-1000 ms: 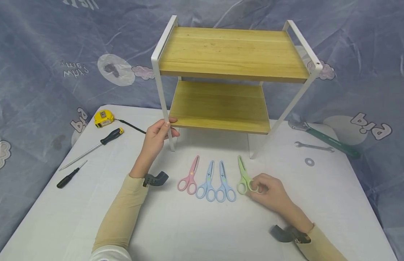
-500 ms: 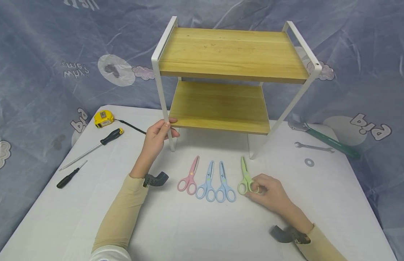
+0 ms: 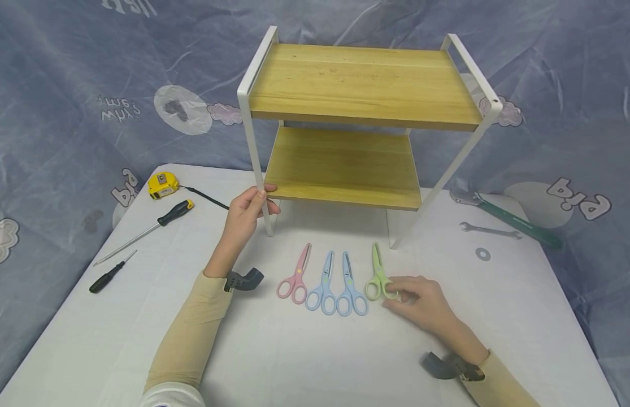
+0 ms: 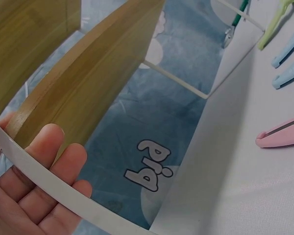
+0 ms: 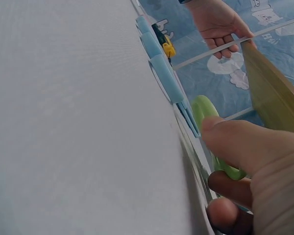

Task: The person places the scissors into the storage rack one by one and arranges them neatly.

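Observation:
My left hand point(image 3: 243, 212) grips the front left white metal leg point(image 4: 54, 186) of a two-tier wooden shelf point(image 3: 363, 85). In the left wrist view, its fingers curl behind that leg beside the lower board point(image 4: 88, 78). My right hand point(image 3: 421, 302) is at the handle loops of the green scissors point(image 3: 378, 274), with thumb and fingers about the right loop. In the right wrist view, the thumb overlaps the green handle point(image 5: 204, 105). To the left lie two pairs of blue scissors point(image 3: 325, 280) and one pink pair point(image 3: 296, 277), all with blades pointing toward the shelf.
On the left of the white table point(image 3: 315, 356) are a yellow tape measure point(image 3: 163, 185), a long screwdriver point(image 3: 174, 212) and a short screwdriver point(image 3: 107, 278). A green-handled wrench point(image 3: 518, 220), a spanner point(image 3: 490, 230) and a washer point(image 3: 483, 254) lie on the right.
The green scissors shifted slightly right, then back left toward the blue ones. My right thumb now sits a little apart from the index finger. The left hand and shelf stay put.

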`<action>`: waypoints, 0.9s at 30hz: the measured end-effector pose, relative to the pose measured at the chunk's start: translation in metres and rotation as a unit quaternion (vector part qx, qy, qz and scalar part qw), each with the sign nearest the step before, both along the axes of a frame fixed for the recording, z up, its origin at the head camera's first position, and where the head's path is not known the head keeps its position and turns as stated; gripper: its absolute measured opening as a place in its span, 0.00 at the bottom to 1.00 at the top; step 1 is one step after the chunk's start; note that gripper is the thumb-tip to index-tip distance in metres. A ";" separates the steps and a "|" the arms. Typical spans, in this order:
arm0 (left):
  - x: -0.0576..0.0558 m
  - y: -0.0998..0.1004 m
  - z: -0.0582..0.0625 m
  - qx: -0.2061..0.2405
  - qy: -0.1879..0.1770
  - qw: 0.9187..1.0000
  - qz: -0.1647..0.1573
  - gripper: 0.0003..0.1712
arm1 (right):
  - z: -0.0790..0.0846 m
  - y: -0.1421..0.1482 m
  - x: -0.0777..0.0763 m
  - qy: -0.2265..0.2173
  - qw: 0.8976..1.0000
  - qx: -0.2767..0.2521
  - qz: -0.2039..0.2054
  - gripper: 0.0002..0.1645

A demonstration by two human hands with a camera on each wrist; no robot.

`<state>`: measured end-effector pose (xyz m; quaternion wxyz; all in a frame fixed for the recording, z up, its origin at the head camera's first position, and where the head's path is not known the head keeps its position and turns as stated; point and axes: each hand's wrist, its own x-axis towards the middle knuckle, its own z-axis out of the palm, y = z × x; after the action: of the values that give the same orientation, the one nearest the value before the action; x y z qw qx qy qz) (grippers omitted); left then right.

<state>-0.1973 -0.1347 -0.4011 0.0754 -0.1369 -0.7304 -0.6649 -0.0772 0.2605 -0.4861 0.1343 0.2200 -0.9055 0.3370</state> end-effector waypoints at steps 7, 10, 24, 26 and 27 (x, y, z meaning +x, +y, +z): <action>0.000 0.000 0.001 0.003 0.002 1.000 -0.001 0.20 | -0.001 0.000 -0.002 0.005 1.000 -0.020 -0.005 0.22; 0.000 0.000 0.001 0.002 0.001 1.000 -0.001 0.21 | -0.001 -0.001 -0.002 0.003 1.000 -0.025 -0.005 0.22; 0.000 0.000 -0.002 -0.003 -0.007 1.000 0.003 0.21 | 0.002 -0.001 0.001 -0.007 0.999 -0.041 -0.005 0.21; -0.001 0.000 -0.002 -0.006 -0.007 1.000 0.006 0.21 | 0.003 -0.002 0.001 -0.009 0.999 -0.050 0.001 0.21; -0.001 0.000 -0.002 -0.006 -0.006 1.000 0.007 0.21 | 0.003 -0.002 0.001 -0.009 0.998 -0.054 0.003 0.21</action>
<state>-0.1979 -0.1349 -0.4036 0.0745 -0.1282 -0.7359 -0.6606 -0.0762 0.2580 -0.4827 0.1364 0.2125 -0.8865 0.3878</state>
